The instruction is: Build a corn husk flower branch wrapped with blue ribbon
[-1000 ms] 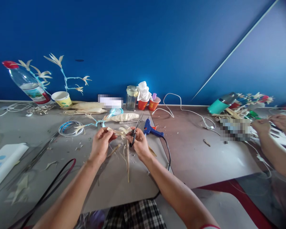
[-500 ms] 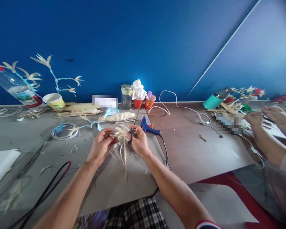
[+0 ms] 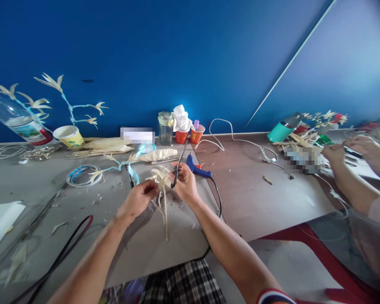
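Note:
Scissors [image 3: 176,174] with dark handles are in my right hand [image 3: 187,185], their blades pointing up and away from me. My left hand [image 3: 141,199] is closed in a pinch on a pale dried husk strip [image 3: 163,182], just left of the scissors. Several thin pale strips fan out between the two hands, and a long narrow one hangs down over the table. The left fingertips are partly hidden by the back of that hand. A blue glue gun [image 3: 196,166] lies just beyond my right hand. Behind my left hand rests a small branch [image 3: 117,166] wrapped in light blue tape.
A yellow paper cup [image 3: 69,137] with a husk flower stem stands by a tilted plastic bottle [image 3: 28,126]. Red cups [image 3: 196,135] and a glass jar [image 3: 165,131] line the wall. Coiled tape [image 3: 84,175] lies left. A co-worker's hands [image 3: 335,156] are at the right.
My left hand has turned over, with its back more toward me, and its fingers have closed together. The right hand with the scissors has risen slightly. The view has shifted a little to the right.

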The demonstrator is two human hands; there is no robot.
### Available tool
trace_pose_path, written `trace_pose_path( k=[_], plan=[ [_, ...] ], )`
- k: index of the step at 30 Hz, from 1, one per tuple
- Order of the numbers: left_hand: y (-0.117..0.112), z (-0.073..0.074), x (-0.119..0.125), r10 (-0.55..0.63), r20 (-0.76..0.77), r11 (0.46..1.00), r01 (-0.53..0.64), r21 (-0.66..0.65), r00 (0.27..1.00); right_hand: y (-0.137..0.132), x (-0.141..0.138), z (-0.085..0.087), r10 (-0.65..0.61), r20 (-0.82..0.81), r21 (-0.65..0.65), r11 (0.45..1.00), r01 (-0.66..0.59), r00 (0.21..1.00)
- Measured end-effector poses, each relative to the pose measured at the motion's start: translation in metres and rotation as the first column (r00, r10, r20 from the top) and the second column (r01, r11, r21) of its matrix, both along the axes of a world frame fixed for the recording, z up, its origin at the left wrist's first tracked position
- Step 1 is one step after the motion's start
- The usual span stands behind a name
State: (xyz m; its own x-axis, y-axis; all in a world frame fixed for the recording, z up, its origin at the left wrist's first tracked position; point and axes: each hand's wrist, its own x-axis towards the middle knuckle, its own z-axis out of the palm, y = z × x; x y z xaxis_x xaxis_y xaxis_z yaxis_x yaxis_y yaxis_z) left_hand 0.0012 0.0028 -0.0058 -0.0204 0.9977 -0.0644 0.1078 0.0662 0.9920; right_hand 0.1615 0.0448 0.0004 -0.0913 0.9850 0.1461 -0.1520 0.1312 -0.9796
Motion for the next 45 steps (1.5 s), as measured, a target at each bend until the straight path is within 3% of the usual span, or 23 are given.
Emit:
trace_pose_path(
  k=[3,6,9,13,19,29,45],
  plan=[
    [0.000,0.004,-0.001,0.109,0.238,0.992,-0.090,-0.090,0.965,-0.001,-0.001,0.001,0.010,-0.065,-0.014,1.000,-0.011,0.998],
    [0.002,0.007,-0.003,0.234,0.458,0.969,-0.166,-0.185,0.857,-0.005,-0.005,-0.003,0.174,-0.037,-0.068,0.982,-0.176,0.984],
    [0.004,0.008,-0.006,0.292,0.583,0.953,-0.182,-0.242,0.758,-0.012,-0.010,-0.010,0.337,0.082,-0.095,0.939,-0.329,0.938],
    [0.005,0.010,-0.008,0.350,0.637,0.937,-0.257,-0.237,0.687,-0.019,-0.011,-0.012,0.364,0.359,-0.053,0.927,-0.370,0.859],
    [0.005,0.013,-0.010,0.349,0.609,0.934,-0.318,-0.164,0.712,-0.022,-0.007,-0.004,0.300,0.568,0.088,0.903,-0.420,0.766],
    [0.007,0.009,-0.014,0.349,0.551,0.931,-0.349,-0.109,0.758,-0.024,-0.006,-0.001,0.299,0.655,0.083,0.884,-0.460,0.694],
    [0.007,0.002,-0.009,0.369,0.413,0.921,-0.388,-0.042,0.833,-0.024,-0.008,-0.003,0.326,0.650,0.052,0.882,-0.468,0.686]
  ],
)
